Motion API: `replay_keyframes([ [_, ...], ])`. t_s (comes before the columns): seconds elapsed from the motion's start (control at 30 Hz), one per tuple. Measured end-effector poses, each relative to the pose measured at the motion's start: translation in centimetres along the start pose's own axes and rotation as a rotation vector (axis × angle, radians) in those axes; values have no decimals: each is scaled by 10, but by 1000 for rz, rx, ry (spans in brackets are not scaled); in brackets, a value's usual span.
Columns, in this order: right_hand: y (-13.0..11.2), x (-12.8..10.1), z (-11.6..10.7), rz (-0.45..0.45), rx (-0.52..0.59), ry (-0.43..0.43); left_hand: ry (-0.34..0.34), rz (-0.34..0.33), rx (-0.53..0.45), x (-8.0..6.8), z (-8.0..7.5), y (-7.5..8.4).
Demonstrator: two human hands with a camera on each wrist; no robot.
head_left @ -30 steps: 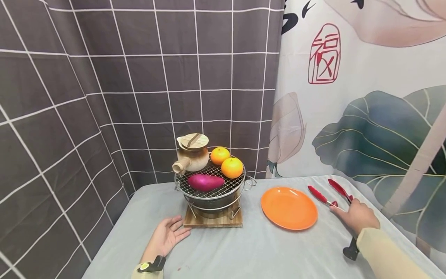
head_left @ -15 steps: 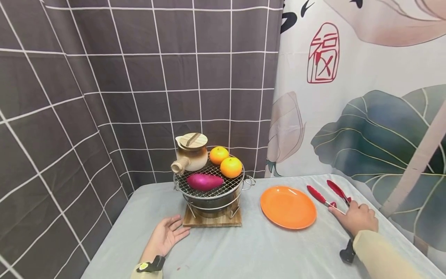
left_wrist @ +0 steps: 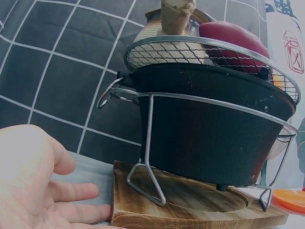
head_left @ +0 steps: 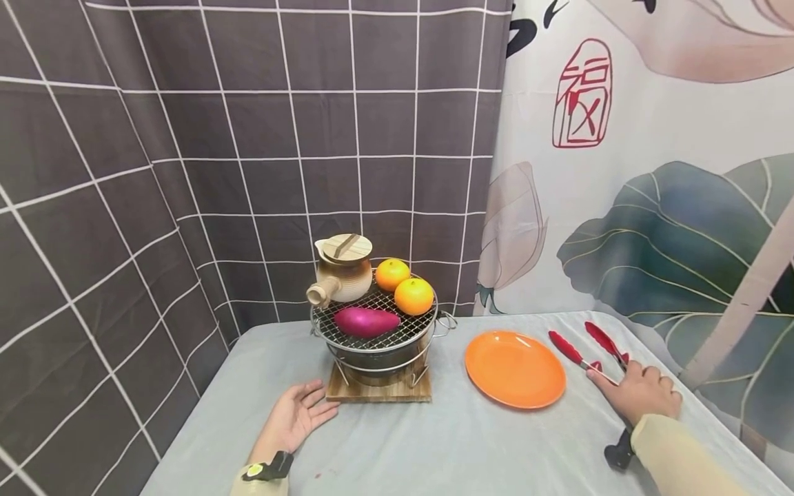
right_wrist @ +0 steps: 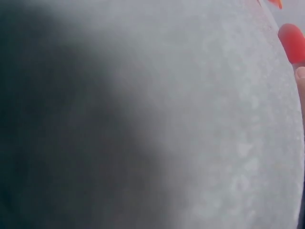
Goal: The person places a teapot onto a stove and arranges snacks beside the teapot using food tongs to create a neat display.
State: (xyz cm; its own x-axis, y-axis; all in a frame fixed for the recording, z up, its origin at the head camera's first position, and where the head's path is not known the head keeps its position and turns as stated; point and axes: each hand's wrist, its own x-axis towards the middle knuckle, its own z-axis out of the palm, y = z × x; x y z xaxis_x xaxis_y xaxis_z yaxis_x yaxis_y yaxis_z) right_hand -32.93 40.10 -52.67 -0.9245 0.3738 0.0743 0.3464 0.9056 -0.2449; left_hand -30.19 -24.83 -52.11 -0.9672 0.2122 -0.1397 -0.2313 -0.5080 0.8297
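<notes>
My left hand (head_left: 298,417) lies palm up on the cloth with its fingers extended, fingertips beside the left edge of the wooden board (head_left: 380,393). In the left wrist view the fingers (left_wrist: 76,192) reach that board's side; whether they touch it I cannot tell. On the right, my right hand (head_left: 642,393) holds a pair of red-tipped tongs (head_left: 571,350), their arms spread apart and pointing away. The right wrist view is mostly blurred cloth, with a red tong tip (right_wrist: 291,43) at its edge. Left of the tongs lies an orange plate (head_left: 515,372).
A black pot stove (left_wrist: 205,124) in a wire stand rests on the board. Its wire grill (head_left: 378,337) bears a clay teapot (head_left: 347,279) with wooden lid, a purple sweet potato (head_left: 367,322) and two oranges (head_left: 413,296). Grey cloth covers the table (head_left: 471,448); curtains hang behind.
Hands, tongs and the things on the grill keep their places. Only the head view has shifted slightly.
</notes>
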Motion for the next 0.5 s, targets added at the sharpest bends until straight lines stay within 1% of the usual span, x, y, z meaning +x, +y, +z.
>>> replay_keyframes([
  [0.07,-1,0,0,1,-3,3,-8,5,1,0,-1,1],
  [0.33,-1,1,4,-3,-19,15,5,-11,7,-2,-2,-1],
  [0.5,-2,0,4,10,-8,22,10,0,22,-1,-1,0],
])
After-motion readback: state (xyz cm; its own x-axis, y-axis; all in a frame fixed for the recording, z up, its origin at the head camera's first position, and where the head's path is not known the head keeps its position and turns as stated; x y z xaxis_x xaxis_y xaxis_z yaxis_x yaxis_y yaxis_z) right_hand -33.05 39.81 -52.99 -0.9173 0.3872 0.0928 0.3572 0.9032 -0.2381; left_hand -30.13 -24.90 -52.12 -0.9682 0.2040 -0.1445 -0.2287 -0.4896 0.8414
